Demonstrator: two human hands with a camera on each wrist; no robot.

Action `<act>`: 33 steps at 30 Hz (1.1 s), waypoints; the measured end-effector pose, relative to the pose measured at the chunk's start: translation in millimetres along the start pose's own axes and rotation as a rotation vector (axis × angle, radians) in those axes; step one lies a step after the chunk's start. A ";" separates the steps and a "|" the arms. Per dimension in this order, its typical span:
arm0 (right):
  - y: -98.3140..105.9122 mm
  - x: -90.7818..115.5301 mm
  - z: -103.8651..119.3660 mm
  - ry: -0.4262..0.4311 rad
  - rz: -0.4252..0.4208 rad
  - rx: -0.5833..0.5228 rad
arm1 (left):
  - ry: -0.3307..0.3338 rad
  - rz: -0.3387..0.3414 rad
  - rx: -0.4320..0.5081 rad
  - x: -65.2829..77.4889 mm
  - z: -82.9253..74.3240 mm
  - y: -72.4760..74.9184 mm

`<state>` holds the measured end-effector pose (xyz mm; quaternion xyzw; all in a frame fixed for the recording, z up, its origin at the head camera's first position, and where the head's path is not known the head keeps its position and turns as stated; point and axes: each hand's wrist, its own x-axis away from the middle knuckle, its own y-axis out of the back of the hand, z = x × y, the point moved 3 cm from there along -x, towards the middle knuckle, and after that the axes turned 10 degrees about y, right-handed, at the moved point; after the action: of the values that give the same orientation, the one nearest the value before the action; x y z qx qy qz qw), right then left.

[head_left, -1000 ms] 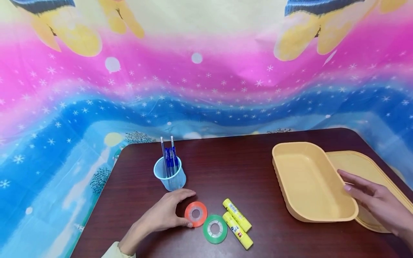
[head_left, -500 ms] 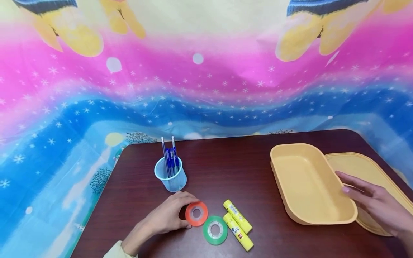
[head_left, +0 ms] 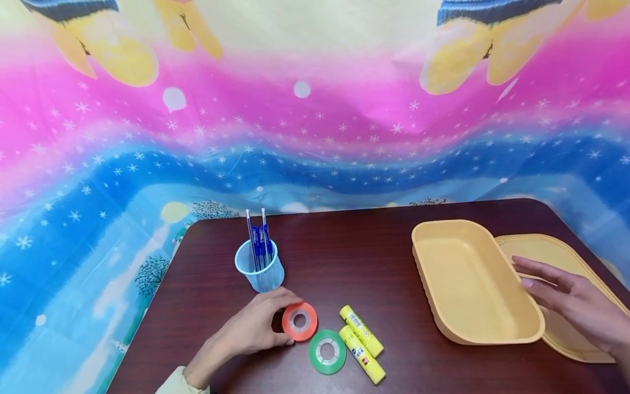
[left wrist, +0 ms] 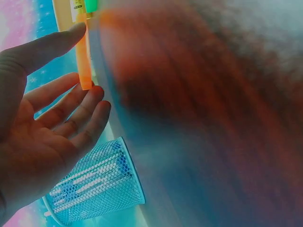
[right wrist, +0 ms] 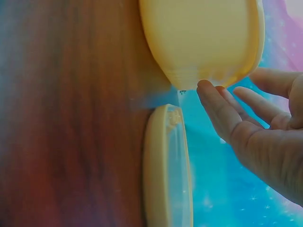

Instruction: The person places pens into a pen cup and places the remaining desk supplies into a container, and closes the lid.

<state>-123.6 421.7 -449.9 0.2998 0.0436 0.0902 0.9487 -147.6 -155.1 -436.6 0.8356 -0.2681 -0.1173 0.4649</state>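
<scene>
My left hand [head_left: 258, 322] pinches a roll of orange tape [head_left: 307, 331] at its left rim, thumb on the near side and fingers on the far side. In the left wrist view, the orange tape [left wrist: 84, 61] stands edge-on between thumb and fingertips. A roll of green tape [head_left: 318, 364] lies just beside it, close to two yellow glue sticks [head_left: 363, 332] [head_left: 362, 355]. My right hand [head_left: 573, 301] has its fingers extended at the right side of a yellow plastic box [head_left: 467, 279]. Its fingertips touch the box's wall [right wrist: 203, 47] in the right wrist view.
A light-blue mesh pen cup [head_left: 266, 279] holding several pens and pencils stands behind my left hand. The yellow lid [head_left: 534, 249] lies flat right of the box, partly under my right hand. A printed cloth [head_left: 315, 120] hangs behind the dark table [head_left: 339, 251].
My left fingers have closed in on the orange tape, which has tilted and lifted slightly. The yellow box has shifted a little left, with my right hand staying at its side.
</scene>
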 end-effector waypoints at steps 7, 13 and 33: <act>1.9 -5.4 4.2 0.008 0.005 -0.017 | 0.014 -0.056 0.022 -2.8 -3.7 8.8; -0.5 -7.8 0.7 -0.010 -0.002 -0.079 | -0.016 -0.108 0.025 -7.1 -11.4 15.9; 6.3 -19.3 0.0 0.019 0.043 -0.106 | -0.125 -0.123 0.071 -58.8 -70.4 12.6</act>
<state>-143.4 423.0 -445.7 0.2490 0.0413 0.1157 0.9607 -169.3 -77.3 -391.1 0.8575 -0.2486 -0.1881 0.4093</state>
